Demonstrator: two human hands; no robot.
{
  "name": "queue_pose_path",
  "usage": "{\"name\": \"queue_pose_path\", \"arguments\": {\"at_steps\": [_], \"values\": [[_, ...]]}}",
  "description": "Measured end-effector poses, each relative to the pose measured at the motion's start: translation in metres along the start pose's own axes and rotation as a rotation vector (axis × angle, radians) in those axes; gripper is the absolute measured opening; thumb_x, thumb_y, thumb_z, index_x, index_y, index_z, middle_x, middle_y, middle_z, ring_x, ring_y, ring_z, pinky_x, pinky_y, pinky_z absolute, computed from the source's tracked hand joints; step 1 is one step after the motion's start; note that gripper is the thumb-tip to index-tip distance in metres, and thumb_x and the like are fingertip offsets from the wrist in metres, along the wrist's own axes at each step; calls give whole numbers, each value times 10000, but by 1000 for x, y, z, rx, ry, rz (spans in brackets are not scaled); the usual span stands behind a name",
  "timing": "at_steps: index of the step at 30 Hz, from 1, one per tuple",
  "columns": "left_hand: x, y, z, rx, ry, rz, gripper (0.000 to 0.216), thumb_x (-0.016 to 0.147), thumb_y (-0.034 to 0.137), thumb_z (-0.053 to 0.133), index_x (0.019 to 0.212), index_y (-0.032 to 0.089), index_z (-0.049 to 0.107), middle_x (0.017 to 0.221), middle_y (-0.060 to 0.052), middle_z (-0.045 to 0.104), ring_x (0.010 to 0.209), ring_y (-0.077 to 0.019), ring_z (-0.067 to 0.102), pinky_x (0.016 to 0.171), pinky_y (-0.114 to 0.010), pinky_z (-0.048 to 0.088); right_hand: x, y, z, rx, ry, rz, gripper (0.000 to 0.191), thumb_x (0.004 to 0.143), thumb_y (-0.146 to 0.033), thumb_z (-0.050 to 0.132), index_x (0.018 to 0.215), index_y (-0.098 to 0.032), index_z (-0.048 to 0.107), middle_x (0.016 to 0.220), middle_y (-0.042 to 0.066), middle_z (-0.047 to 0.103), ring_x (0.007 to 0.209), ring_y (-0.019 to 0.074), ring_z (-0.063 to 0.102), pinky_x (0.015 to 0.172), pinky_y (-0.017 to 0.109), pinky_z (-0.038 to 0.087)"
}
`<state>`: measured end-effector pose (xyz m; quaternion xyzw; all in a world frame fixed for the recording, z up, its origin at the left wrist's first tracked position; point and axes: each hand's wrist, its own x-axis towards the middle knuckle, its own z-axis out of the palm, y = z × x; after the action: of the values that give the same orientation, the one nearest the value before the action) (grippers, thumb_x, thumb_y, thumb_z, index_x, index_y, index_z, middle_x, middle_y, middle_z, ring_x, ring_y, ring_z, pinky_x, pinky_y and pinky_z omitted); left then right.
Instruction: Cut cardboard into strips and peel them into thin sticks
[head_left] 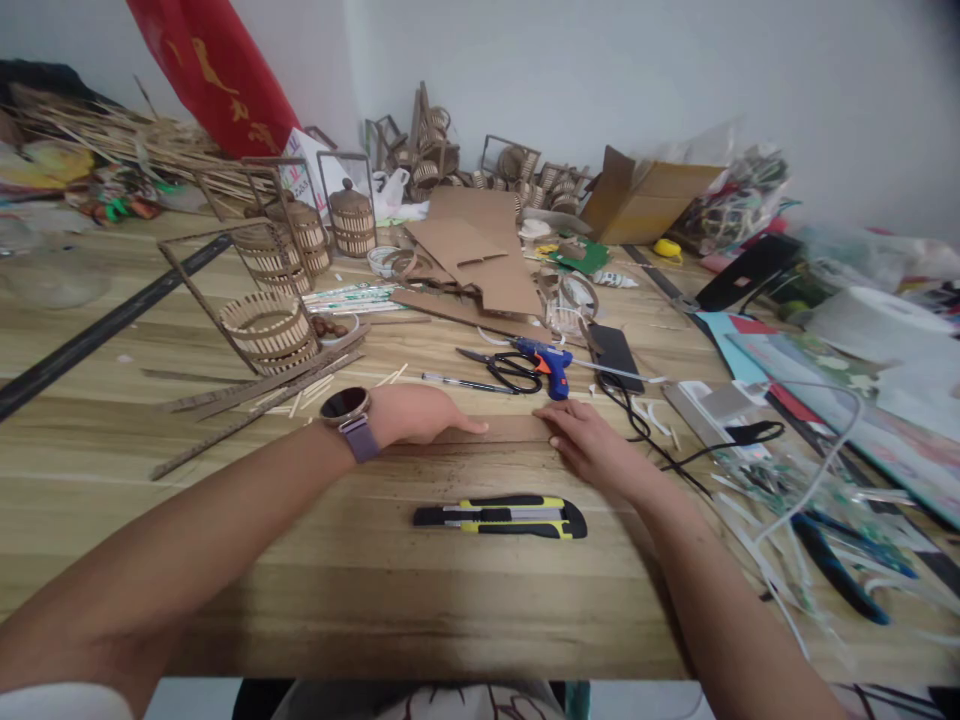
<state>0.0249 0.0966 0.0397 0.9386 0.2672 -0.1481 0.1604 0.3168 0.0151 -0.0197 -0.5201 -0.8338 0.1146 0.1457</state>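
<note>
left hand [420, 412] over a brown strip [517, 430], grip not discernible; right hand [596, 448] pinching its right end; utility knife [501, 516] nearer.

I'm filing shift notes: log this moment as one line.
left hand: on cardboard strip; right hand: at strip's right end; utility knife: on table, near side; glue gun: beyond strip

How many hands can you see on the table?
2. The left hand rests on the left part of a brown strip; the right hand touches its right end. No other hand shows.
</note>
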Motion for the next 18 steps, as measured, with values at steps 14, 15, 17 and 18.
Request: {"name": "queue_pose_path", "arguments": {"at_steps": [14, 15, 17, 18], "values": [[2, 7, -5, -9, -44, -47, 773, 854, -11, 488, 1417, 518, 449, 985, -27, 755, 681, -204, 639, 702, -317, 458, 2, -4, -1, -22, -24, 9, 426, 851, -111, 466, 1261, -158, 573, 1174, 175, 575, 1100, 314, 551, 976, 521, 473], [2, 7, -5, 3, -39, -44, 781, 849, -13, 487, 1417, 523, 446, 970, -30, 752, 677, -203, 632, 690, -316, 460, 3, -5, -1, -29, -31, 10, 417, 853, -109, 460, 1253, -146, 571, 1176, 181, 571, 1104, 315, 548, 976, 517, 473], [2, 7, -5, 51, -52, -39, 804, 848, -15, 472, 1432, 534, 410, 971, -37, 744, 694, -205, 626, 668, -305, 459, 3, -6, -2, -41, -42, 10, 405, 860, -107, 452, 1247, -140, 568, 1182, 185, 568, 1108, 312, 547, 974, 503, 476], [2, 8, -6, 79, -63, -40, 814, 850, -16, 463, 1444, 536, 385, 981, -40, 739, 706, -204, 625, 660, -296, 458, 3, -7, -3, -45, -43, 9, 403, 862, -106, 451, 1246, -145, 568, 1183, 182, 569, 1106, 309, 549, 971, 496, 479]]}}
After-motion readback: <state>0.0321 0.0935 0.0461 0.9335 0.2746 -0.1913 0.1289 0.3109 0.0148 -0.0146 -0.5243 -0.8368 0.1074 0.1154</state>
